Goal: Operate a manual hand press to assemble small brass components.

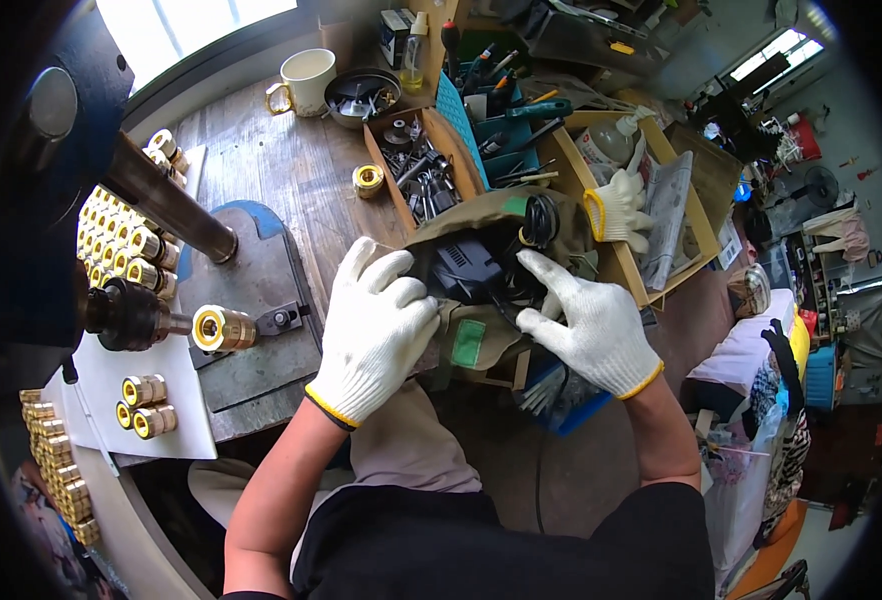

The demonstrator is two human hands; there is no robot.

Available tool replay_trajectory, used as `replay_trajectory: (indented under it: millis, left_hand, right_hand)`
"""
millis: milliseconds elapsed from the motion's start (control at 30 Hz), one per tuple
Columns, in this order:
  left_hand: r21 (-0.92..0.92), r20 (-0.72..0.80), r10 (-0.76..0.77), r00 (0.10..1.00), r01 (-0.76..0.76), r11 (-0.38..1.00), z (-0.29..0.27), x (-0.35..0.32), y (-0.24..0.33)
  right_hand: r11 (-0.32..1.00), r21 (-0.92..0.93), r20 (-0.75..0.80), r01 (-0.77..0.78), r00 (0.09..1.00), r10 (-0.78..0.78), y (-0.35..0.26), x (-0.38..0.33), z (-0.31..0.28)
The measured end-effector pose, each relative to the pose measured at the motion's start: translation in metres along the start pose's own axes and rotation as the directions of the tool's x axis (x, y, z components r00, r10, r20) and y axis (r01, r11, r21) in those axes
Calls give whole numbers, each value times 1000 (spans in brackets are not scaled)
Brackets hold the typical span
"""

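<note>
An olive canvas bag with green patches lies open at the table's front edge. Inside it I see a black power tool with vents, and a coiled black cord beside it. My left hand, in a white knit glove with a yellow cuff, has its fingers curled around the bag's left edge. My right hand, gloved the same way, reaches over the bag's right side. Its thumb and forefinger are apart, close to the tool's cord end; the other fingertips are partly hidden.
A drill press chuck stands at left over a brass fitting. Many more fittings sit on white board. Behind the bag are a wooden parts box, a metal bowl, a mug, and a tray with a spare glove.
</note>
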State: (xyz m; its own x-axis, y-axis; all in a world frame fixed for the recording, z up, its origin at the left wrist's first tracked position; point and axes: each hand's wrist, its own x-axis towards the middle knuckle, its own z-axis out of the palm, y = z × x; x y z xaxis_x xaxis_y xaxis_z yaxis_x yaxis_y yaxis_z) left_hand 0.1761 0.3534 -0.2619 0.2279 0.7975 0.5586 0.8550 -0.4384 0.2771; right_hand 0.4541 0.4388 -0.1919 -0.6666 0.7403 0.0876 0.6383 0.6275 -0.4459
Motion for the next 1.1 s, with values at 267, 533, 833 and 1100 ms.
replay_trajectory:
  millis: [267, 533, 833, 1100]
  left_hand:
    - [-278, -97, -72, 993, 42, 960, -1, 34, -14]
    - [-158, -76, 25, 997, -37, 987, 27, 75, -29]
    - [-345, -20, -87, 996, 75, 935, 62, 100, -47]
    - [-64, 110, -184, 977, 192, 979, 71, 113, -25]
  right_hand:
    - [994, 9, 26, -110, 994, 109, -2, 4, -2]
    - [983, -69, 25, -169, 985, 171, -1, 1, -1]
    - [976, -31, 10, -218, 976, 218, 2, 8, -7]
    - [970, 15, -6, -242, 970, 243, 2, 7, -6]
